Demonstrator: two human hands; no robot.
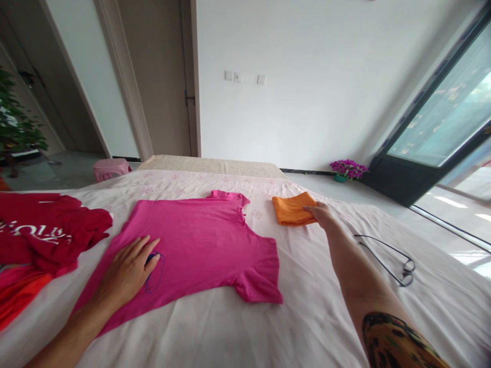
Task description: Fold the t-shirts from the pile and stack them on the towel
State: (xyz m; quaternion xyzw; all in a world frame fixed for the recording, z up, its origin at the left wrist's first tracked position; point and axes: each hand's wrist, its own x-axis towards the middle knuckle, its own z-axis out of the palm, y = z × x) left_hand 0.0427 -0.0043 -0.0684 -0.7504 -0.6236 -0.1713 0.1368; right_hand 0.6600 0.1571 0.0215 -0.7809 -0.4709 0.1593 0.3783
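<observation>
A pink short-sleeved T-shirt [199, 240] lies spread flat on the bed, its neckline toward the right. My left hand [132, 263] rests on its lower part with fingers stretched out, partly over a small blue print. Farther right, my right hand [320, 213] pinches the near right edge of a folded orange cloth garment [293, 208], which lies on the sheet beyond the shirt's collar. The thumb is on top of the cloth; the other fingers are partly hidden.
Red clothes with white lettering [49, 230] are heaped at the left, above an orange-red garment [23, 296]. Black-framed glasses [406, 271] lie on the pale sheet [307, 317] at right. Beyond the bed are a pink stool [112, 167] and a pot of purple flowers [347, 168].
</observation>
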